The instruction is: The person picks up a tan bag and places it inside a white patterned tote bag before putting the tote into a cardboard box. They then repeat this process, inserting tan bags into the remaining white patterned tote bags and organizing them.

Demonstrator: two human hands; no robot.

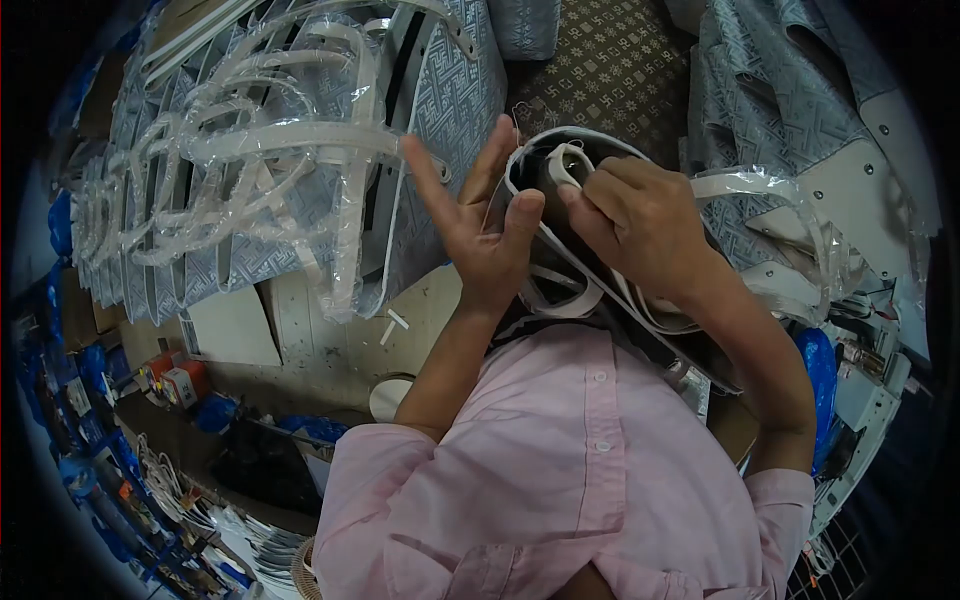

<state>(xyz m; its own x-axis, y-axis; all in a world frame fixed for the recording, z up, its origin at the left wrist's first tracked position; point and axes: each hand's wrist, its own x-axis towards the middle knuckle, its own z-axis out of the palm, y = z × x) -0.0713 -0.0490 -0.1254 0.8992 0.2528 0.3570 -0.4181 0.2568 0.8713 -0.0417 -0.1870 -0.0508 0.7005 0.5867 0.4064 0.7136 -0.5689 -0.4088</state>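
An opened bag (590, 262) with pale edges and a dark inside stands against my body. My right hand (645, 220) is closed at its mouth, thumb and fingers pinching a cream strap (565, 160) that curls up out of the opening. My left hand (480, 235) is open at the bag's left edge, its fingers spread and palm up, holding nothing. A cream handle loop (562, 298) hangs on the near side of the bag. The bag's lower part is hidden by my forearm and shirt.
On the left, several grey patterned bags (440, 130) stand in a row with plastic-wrapped handles (290, 140). More grey patterned material (750, 110) with cream riveted panels (850, 200) lies at right. Brown patterned fabric (600, 70) is ahead. A red-and-white box (183, 383) sits lower left.
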